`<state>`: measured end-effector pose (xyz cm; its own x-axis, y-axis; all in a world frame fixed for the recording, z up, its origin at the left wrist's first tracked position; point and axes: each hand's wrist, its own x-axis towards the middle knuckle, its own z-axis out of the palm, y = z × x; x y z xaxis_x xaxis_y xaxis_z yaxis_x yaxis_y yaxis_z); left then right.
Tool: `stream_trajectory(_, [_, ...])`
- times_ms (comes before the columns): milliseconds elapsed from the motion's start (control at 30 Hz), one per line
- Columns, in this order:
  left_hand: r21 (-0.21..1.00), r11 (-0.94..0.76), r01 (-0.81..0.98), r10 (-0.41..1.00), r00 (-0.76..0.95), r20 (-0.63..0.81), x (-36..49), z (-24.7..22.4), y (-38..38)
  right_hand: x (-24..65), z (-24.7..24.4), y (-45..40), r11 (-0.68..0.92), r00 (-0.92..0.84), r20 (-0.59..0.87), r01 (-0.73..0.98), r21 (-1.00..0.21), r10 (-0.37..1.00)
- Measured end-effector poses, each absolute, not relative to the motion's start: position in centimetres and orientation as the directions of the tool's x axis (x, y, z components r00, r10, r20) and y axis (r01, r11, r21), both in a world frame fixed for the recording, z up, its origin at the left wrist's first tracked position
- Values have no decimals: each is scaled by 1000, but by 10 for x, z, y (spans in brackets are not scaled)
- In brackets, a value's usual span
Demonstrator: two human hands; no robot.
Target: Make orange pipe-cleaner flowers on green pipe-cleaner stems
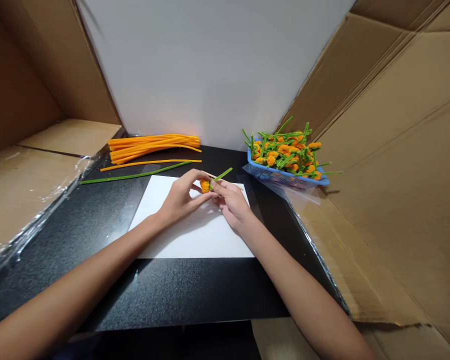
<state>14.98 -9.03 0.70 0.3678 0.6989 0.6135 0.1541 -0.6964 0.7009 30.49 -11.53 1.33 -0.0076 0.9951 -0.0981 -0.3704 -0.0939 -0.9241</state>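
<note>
A small orange pipe-cleaner pumpkin with a green stem is held between my two hands, above a white sheet. My left hand is curled around the orange part from the left, thumb and fingers closed on it. On the other side, my right hand pinches at the base of the green stem; its lower fingers are partly hidden. A thin pale stick or edge shows just behind the fingers, too small to make out.
Orange pipe cleaners lie bundled at the back left, with one orange strand and a green one in front. A blue basket of orange-and-green pieces stands back right by a clear plastic bag. Cardboard walls flank the black table.
</note>
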Motion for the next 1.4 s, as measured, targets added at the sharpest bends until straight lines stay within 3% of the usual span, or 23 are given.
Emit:
stream_trajectory(200, [910,-406,-85,860,301,412,154,13,-92,299,17,-120,-137,-10,-149,-460,-877,989])
stream_trajectory(367, [954,-202,-224,927,270,260,159,18,-98,294,17,-121,-1,34,-15,-392,-920,999])
stream_trajectory(467, [937,-67,-343,961,232,153,163,19,-101,289,15,-122,66,32,58,-359,-931,998])
stream_trajectory(600, [837,257,-484,956,255,-146,168,24,-105,287,15,-124,224,68,214,-262,-939,974])
stream_trajectory(767, [662,622,-418,756,540,-370,164,36,-103,299,23,-124,470,11,472,85,-879,881])
stream_trajectory(867, [713,561,-420,775,569,-274,162,34,-100,305,25,-123,458,7,461,97,-884,888])
stream_trajectory(1067, [839,268,-474,893,450,-31,159,20,-96,301,19,-121,217,81,208,-125,-968,975])
stream_trajectory(1400, [863,257,-434,866,500,-6,157,23,-97,298,26,-125,77,35,71,-249,-965,997])
